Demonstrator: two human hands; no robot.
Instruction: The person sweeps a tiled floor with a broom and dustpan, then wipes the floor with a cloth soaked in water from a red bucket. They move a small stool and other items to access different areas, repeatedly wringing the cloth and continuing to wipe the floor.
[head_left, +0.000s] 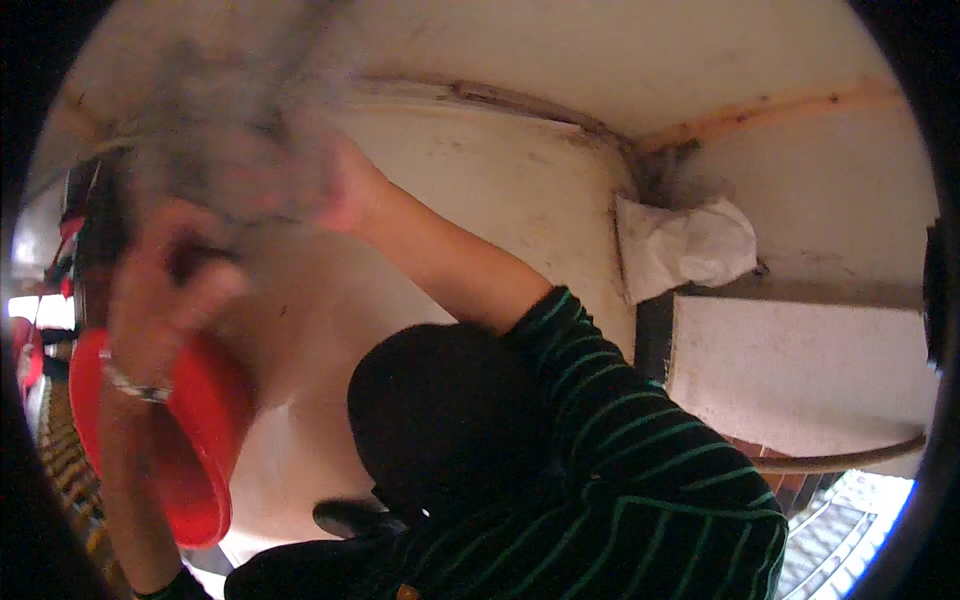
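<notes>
Motion blur covers both hands at the upper left. My left hand (169, 277), with a bracelet at the wrist, has its thumb and finger curved around a dark gap; whether something is in it is unclear. My right hand (341, 180) reaches in from a sleeve (645, 405) with green stripes. Its fingers fade into a grey, smeared mass (217, 127) that I cannot identify, and their grip is hidden. Below and behind my left forearm is a red plastic tub (206, 450), tilted in this view. A pale, stained surface (480, 172) lies beyond the hands.
A crumpled white sack (690, 244) is at the right, above a pale box-like block (795, 367). A rusty-looking strip (525, 109) runs along a seam. A black rounded shape (450, 405) blocks the lower middle. A curved hose or pipe (840, 457) shows at the lower right.
</notes>
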